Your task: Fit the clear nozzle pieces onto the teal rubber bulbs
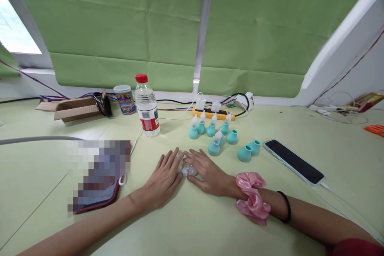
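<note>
Several small clear plastic pieces (189,169) lie in a little heap on the table between my two hands. My left hand (163,178) rests palm down at the heap's left side, fingers stretched out, its thumb and index finger beside the pieces. From the right, my right hand (207,170) lies with its fingers extended over the heap's edge, partly hiding it. Beyond the hands stand teal squeeze bulbs (214,148), several fitted with clear nozzle tips (214,118). Other bulbs (245,153) have open necks and no tip.
A water bottle (147,108), a tin can (125,100) and a cardboard box (78,108) stand at the back left. An orange power strip (214,114) with chargers lies behind the bulbs. A phone (295,162) with a cable lies right; another propped phone (102,198) stands left.
</note>
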Action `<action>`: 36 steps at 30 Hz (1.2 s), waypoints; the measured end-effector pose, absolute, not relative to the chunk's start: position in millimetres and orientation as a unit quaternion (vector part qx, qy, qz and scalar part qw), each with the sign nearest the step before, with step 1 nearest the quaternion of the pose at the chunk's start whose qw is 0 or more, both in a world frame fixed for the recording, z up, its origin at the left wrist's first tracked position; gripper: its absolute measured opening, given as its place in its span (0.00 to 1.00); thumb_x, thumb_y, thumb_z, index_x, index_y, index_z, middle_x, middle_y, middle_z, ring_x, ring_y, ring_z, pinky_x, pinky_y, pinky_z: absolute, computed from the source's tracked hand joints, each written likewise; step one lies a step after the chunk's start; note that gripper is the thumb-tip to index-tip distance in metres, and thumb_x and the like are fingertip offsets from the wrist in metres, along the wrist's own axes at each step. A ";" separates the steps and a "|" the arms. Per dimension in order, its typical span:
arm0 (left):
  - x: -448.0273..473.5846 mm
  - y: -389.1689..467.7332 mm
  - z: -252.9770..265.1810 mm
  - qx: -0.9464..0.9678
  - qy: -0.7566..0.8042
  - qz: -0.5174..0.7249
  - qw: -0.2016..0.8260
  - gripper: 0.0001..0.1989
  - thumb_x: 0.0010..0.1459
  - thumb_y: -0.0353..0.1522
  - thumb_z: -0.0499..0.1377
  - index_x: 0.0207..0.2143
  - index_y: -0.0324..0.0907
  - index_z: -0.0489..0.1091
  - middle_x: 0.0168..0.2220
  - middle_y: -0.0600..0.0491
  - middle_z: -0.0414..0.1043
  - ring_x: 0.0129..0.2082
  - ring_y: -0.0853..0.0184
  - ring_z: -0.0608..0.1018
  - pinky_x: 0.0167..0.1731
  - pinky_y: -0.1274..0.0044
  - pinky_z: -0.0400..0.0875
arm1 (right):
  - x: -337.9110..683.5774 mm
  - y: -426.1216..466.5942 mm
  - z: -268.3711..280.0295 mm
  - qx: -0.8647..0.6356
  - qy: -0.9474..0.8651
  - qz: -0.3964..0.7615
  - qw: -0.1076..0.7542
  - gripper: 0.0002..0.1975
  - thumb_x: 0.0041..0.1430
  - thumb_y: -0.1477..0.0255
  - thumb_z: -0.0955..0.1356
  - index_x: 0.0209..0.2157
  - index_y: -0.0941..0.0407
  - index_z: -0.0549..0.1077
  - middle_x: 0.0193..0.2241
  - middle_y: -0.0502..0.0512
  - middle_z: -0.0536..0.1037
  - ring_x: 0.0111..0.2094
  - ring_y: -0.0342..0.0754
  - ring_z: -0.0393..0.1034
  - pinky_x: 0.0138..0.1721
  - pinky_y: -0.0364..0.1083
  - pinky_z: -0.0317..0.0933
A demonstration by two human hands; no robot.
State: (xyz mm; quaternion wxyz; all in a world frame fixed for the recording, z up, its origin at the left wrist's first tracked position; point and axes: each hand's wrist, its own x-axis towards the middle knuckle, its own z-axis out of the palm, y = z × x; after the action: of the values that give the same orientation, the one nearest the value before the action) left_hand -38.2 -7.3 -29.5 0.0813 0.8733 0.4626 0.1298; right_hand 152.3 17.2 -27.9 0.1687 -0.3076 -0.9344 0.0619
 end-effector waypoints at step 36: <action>-36.1 -2.0 -33.2 0.857 0.483 0.171 -0.053 0.15 0.56 0.28 0.45 0.44 0.47 0.62 0.54 0.48 0.49 0.53 0.52 0.50 0.47 0.55 0.50 | 157.1 24.2 -35.1 -0.322 -0.899 0.046 0.294 0.10 0.52 0.75 0.62 0.38 0.57 0.65 0.34 0.55 0.73 0.40 0.49 0.64 0.49 0.56 0.46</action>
State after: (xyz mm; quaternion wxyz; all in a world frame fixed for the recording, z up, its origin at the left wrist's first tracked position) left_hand -36.1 -2.0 -33.2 -0.0530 0.8574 0.4825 0.1709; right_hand 157.1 24.2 -35.1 0.2944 -0.3219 -0.8986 0.0461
